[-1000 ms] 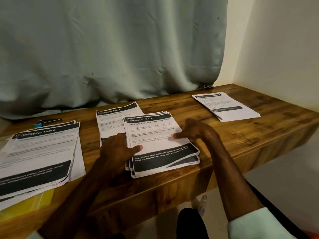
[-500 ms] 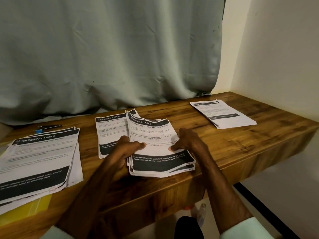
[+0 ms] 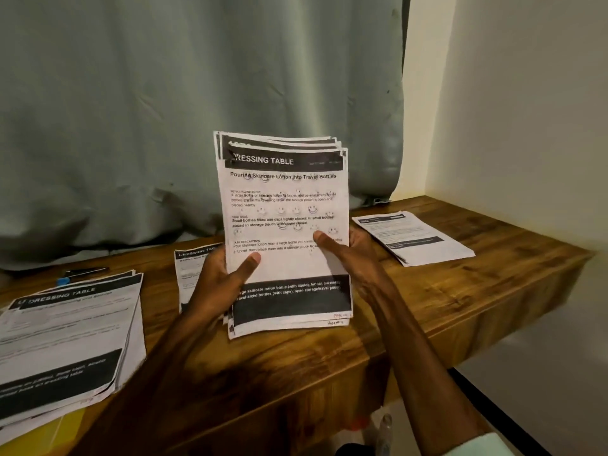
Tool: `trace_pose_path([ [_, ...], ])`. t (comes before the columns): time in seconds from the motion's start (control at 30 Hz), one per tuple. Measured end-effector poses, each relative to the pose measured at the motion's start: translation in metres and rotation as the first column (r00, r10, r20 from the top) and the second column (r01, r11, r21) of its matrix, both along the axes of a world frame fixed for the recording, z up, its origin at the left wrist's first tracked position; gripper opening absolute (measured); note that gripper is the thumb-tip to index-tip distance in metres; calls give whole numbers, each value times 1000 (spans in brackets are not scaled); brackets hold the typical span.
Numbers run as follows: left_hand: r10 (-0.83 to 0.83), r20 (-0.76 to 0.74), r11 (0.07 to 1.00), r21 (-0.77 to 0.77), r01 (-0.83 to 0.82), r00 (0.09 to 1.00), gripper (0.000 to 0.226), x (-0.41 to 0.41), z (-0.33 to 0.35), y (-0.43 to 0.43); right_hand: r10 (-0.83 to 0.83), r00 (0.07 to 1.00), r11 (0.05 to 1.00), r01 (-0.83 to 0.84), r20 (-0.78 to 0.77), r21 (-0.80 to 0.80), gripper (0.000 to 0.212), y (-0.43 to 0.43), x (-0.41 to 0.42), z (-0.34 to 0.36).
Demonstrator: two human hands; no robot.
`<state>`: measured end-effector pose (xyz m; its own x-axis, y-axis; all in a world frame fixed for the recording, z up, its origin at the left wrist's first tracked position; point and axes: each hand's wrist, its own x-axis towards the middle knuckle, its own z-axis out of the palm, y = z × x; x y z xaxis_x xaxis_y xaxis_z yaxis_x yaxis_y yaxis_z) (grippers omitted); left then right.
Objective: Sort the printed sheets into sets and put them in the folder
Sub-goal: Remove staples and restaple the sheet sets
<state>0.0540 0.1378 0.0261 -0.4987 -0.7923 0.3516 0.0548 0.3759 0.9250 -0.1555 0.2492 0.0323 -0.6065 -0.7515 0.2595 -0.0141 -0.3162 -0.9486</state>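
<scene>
At the worktop's (image 3: pixel 460 291) left edge a first pile (image 3: pixel 65 340) lies over a yellow folder (image 3: pixel 49 426). A second pile (image 3: pixel 192 263) lies behind the left hand (image 3: pixel 217 284). Left hand and right hand (image 3: pixel 348 255) pinch the held stack (image 3: pixel 283 205) by its side edges, thumbs in front. It stands upright near the front edge, heading uppermost. A third pile (image 3: pixel 414 238) lies toward the right edge, with bare wood around it.

Right of the upright stack (image 3: pixel 283 199), bare table (image 3: pixel 427 301) lies open as far as a flat pile (image 3: pixel 414 238) by the wall (image 3: pixel 526 126). Just left of the stack a small pile (image 3: pixel 189 271) blocks the wood. Farther left lies a thick pile (image 3: pixel 65 340), with perhaps a pen (image 3: pixel 87 270) behind it. Behind the stack the curtain (image 3: pixel 164 110) closes the back.
</scene>
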Motion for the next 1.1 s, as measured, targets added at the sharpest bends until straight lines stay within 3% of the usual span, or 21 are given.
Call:
trace_pose_path([
  [0.13, -6, -72, 1000, -14, 5, 997, 26, -7, 20, -11, -90, 985, 993, 76, -150, -94, 23, -2, 5, 28],
  [0.3, -28, -79, 998, -61, 24, 996, 17, -15, 32, -14, -98, 974, 992, 78, -205, -102, 16, 7, 6, 29],
  [0.53, -13, -206, 1000, -9, 11, 978, 29, -27, 58, -9, -153, 970, 982, 128, -190, -141, 16, 2, 8, 33],
  [0.77, 121, -323, 990, -29, -137, 939, 25, -38, 100, -6, -251, 952, 954, 212, -176, -211, 13, -8, 17, 69],
  [0.97, 198, -320, 978, -4, -210, 927, 36, -41, 111, -10, -381, 915, 907, 342, -131, -246, 44, -11, 15, 93],
  [1.1, 235, -310, 970, 14, -242, 921, 36, -41, 113, -11, -471, 877, 862, 438, -88, -254, 41, -13, 15, 104],
])
